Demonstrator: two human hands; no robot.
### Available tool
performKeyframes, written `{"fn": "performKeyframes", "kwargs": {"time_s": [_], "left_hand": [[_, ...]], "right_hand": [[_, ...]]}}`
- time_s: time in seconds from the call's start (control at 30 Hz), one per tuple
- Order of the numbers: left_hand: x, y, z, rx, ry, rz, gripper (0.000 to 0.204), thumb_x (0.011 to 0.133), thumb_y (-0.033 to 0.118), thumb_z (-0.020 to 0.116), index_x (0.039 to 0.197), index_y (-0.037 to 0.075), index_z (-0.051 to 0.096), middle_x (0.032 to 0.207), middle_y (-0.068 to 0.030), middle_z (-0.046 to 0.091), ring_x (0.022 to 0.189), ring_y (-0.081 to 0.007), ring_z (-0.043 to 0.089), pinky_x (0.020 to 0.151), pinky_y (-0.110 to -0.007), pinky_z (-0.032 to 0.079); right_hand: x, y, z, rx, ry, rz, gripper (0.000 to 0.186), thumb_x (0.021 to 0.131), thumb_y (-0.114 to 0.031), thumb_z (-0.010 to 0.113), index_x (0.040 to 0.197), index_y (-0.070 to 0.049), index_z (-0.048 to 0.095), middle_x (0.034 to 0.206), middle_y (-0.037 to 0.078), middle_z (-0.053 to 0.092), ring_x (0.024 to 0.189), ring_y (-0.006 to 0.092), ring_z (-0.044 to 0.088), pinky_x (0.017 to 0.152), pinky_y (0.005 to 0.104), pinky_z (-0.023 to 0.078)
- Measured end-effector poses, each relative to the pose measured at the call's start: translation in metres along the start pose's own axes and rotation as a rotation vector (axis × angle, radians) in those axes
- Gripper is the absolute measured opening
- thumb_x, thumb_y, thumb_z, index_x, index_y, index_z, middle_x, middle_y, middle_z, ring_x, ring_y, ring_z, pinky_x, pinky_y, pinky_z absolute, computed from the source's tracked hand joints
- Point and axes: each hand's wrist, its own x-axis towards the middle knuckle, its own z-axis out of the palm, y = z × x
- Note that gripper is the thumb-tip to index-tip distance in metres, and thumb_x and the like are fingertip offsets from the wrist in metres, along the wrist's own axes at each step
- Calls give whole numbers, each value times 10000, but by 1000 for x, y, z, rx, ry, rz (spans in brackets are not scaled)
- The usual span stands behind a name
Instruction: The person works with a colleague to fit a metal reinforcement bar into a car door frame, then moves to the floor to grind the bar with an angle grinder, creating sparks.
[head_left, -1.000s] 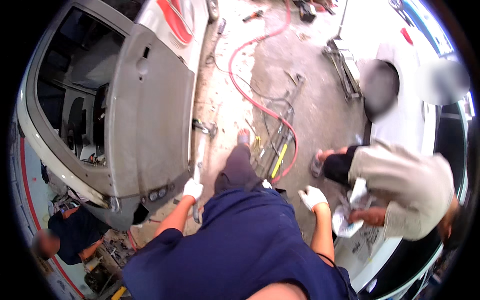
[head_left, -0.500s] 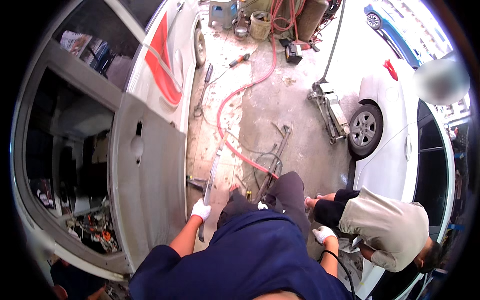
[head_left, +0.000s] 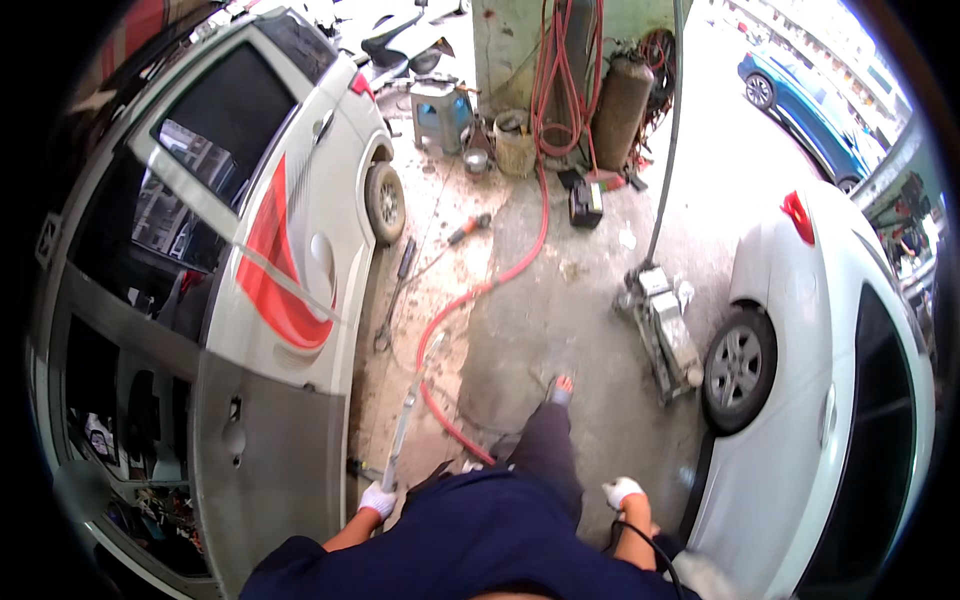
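Note:
My left hand [head_left: 378, 500], in a white glove, is closed on a long pale metal strip [head_left: 402, 430] that points forward beside the grey door panel [head_left: 275, 455] of the white vehicle on my left. My right hand [head_left: 623, 492], also gloved, is curled at the lower right. A black cable [head_left: 655, 550] runs by that wrist and forearm; whatever the fingers hold is hidden. My right foot [head_left: 560, 390] is on the concrete, right of a red hose [head_left: 523, 262] snaking along the floor.
A floor jack [head_left: 662, 335] with an upright handle stands beside the silver car [head_left: 760, 500]. Ahead are a gas cylinder [head_left: 620, 115], a bucket [head_left: 515, 145], a black battery-like box [head_left: 586, 208] and hand tools [head_left: 470, 228]. A co-worker [head_left: 700, 580] is partly visible at lower right.
I have moved forward along the aisle; the jack, hose and vehicles sit lower and nearer. The co-worker has slipped mostly out of view behind me. My left hand still carries the strip.

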Motion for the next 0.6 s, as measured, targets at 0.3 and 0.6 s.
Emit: {"fn": "performKeyframes", "kwargs": {"time_s": [0.3, 0.6], "left_hand": [[-8, 255, -45, -183, -144, -499, 297, 791, 192, 694, 954, -56, 679, 730, -171, 656, 602, -280, 669, 523, -430, 570], [-25, 304, 39, -156, 11, -682, 355, 776, 203, 675, 1010, -61, 709, 973, -292, 710, 928, -410, 718, 766, -455, 567]], "right_hand": [[116, -30, -261, -278, -20, -56, 517, 883, -460, 607, 1179, -50, 715, 1235, 223, 659, 1164, 378, 635, 1001, 422, 502], [188, -249, -431, -336, 233, -488, 485, 883, -454, 607, 1018, -2, 717, 1044, 259, 701, 1034, 408, 666, 924, 452, 521]]}}
